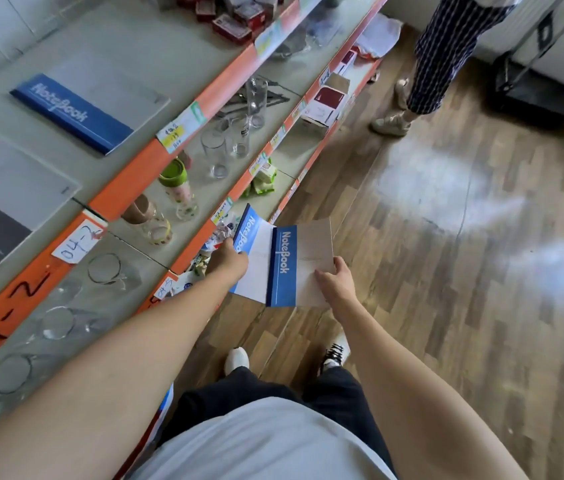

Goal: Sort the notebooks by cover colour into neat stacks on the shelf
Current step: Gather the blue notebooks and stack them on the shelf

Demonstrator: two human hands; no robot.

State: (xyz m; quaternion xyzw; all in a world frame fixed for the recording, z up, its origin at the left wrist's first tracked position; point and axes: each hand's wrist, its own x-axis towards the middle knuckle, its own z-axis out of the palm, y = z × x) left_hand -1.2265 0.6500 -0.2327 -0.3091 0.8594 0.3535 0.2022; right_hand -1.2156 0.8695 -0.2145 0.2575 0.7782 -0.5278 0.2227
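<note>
Head view, left hand [230, 259] and right hand [336, 284] holding blue notebooks [282, 268]

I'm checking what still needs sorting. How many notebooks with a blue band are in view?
3: one lying on the top shelf, one gripped by the left hand, one held by the right hand. More may be hidden beneath.

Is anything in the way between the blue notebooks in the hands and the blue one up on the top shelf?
Nothing visible blocks them. The held notebooks hang over the floor, and the blue notebook lies on the top shelf with open air above. They only have to rise past the orange shelf edge.
</note>
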